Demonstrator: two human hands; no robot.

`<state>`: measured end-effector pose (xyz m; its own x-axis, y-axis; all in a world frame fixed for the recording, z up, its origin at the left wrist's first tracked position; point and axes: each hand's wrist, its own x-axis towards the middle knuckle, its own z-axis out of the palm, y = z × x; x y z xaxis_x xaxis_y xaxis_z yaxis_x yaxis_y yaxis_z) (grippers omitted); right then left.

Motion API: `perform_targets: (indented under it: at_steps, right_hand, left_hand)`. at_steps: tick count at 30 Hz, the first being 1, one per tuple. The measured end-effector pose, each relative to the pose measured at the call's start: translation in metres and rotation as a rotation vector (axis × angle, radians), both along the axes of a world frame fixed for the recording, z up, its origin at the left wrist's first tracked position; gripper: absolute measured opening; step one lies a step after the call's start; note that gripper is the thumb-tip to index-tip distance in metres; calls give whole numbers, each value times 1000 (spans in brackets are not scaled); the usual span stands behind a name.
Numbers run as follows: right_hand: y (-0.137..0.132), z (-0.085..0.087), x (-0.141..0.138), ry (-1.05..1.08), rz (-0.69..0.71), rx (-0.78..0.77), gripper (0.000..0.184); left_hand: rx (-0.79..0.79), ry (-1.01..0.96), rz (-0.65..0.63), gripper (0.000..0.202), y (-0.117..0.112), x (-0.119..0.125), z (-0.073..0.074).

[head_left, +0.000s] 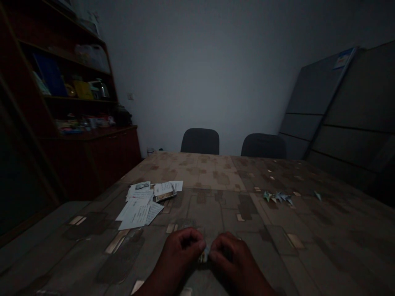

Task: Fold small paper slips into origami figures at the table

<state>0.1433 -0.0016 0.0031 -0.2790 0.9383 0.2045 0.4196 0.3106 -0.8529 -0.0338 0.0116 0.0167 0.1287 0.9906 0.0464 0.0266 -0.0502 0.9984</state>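
My left hand (180, 253) and my right hand (231, 257) rest close together on the patterned table (216, 176) near its front edge. Both have their fingers curled inward and pinch a small folded piece of paper (204, 255) between them. The paper is mostly hidden by the fingertips. The room is dim.
A loose pile of white papers and cards (145, 203) lies to the left. Several small folded paper shapes (277, 196) sit to the right, one more (317, 195) farther right. Two dark chairs (200, 141) stand at the far side. A wooden shelf unit (70, 102) fills the left wall; grey panels (339, 111) lean at right.
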Motion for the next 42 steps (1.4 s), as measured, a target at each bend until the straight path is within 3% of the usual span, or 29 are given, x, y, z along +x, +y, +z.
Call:
perform_targets:
  at_steps: [4, 8, 14, 18, 23, 27, 35, 42]
  right_hand:
    - [-1, 1, -2, 25, -22, -14, 8]
    - [-3, 4, -1, 83, -14, -62, 14]
    - [1, 6, 3, 440, 61, -380, 34]
    - [4, 7, 4, 451, 75, -453, 37]
    - [2, 10, 4, 423, 55, -419, 29]
    - [-1, 16, 3, 444, 48, -386, 22]
    - [-5, 24, 7, 288, -90, -113, 5]
    - [-7, 24, 7, 167, -68, 25, 6]
  left_hand:
    - [-12, -22, 8, 16, 3, 2, -10]
    - [13, -24, -14, 13, -1, -1, -7]
    - [330, 212, -185, 16, -10, -13, 8]
    - [425, 258, -290, 15, -7, -15, 10]
    - [449, 224, -310, 14, -3, -14, 11]
    - [353, 246, -240, 10, -6, -13, 14]
    - [105, 136, -92, 17, -13, -6, 16]
    - [316, 177, -81, 17, -15, -6, 22]
